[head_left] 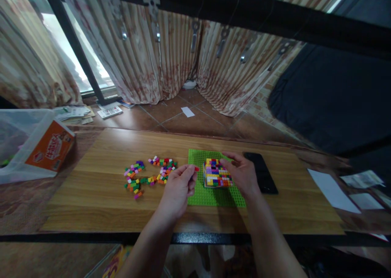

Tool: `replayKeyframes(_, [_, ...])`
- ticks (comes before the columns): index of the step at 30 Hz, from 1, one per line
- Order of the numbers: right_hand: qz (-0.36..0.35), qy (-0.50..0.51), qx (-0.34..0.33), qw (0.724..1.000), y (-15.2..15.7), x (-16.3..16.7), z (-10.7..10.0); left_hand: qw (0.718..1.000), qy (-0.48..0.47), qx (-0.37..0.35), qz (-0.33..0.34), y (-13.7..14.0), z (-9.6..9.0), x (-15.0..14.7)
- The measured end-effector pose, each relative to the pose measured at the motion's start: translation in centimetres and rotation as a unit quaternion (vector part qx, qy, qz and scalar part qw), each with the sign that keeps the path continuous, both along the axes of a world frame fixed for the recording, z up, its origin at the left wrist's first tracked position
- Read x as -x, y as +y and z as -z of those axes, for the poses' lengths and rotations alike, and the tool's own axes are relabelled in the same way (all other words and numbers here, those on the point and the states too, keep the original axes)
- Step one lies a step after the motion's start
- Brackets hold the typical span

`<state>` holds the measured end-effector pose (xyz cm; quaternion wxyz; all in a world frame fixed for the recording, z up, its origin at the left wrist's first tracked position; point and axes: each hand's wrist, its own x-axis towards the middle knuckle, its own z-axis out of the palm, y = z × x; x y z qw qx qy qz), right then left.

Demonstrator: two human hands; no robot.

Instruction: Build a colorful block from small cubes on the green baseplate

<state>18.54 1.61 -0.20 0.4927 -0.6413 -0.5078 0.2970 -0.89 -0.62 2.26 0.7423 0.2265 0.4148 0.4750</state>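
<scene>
Between the thumb and forefinger of my left hand (180, 186) is a small red toy brick (196, 169), held over the left part of a green studded baseplate (198, 196). On that plate stands a block of many-coloured toy bricks (215, 173), stacked in layers. My right hand (241, 172) is at the right side of the block, its fingertips at the top near the upper right corner. Whether those fingertips pinch a brick cannot be seen. Loose bricks (133, 184) in several colours lie scattered left of my left hand, some partly behind it.
A black flat tablet-like object (262, 174) lies right of the plate on the wooden table (91, 196). Beyond the left end stands a clear plastic tub (27, 147) with an orange label. White paper (332, 190) lies at the right edge. A dark bar runs along the front.
</scene>
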Motion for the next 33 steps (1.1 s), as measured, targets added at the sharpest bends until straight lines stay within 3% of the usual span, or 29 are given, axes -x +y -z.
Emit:
replayKeyframes(2, [-0.021,-0.046,-0.067,0.996,-0.6,0.9,-1.3,1.0,0.0,-0.002,-0.002,0.0,0.0,0.0])
replayKeyframes(7, [-0.189,-0.117,-0.091,0.971,-2.0,4.1,-3.3,1.0,0.009,-0.014,0.012,0.0,0.3,0.0])
replayKeyframes(13, [-0.197,-0.167,-0.123,0.958,-2.1,5.0,-2.9,0.999,0.005,-0.017,0.035,-0.1,0.3,0.0])
replayKeyframes(21, [-0.238,-0.042,-0.093,0.966,-2.1,4.4,-2.8,0.998,-0.001,-0.032,0.059,-0.2,0.2,0.1])
replayKeyframes(24, [-0.223,0.029,-0.074,0.972,-2.2,4.0,-3.3,0.998,-0.007,-0.027,0.065,-0.2,0.1,0.2])
replayKeyframes(27, [-0.15,0.089,-0.055,0.983,-2.1,3.1,-3.5,0.999,-0.005,-0.012,0.047,-0.2,0.0,0.2])
replayKeyframes(33, [-0.064,0.123,-0.042,0.99,-1.5,1.1,-3.0,0.999,0.002,-0.006,0.04,-0.1,0.2,0.2])
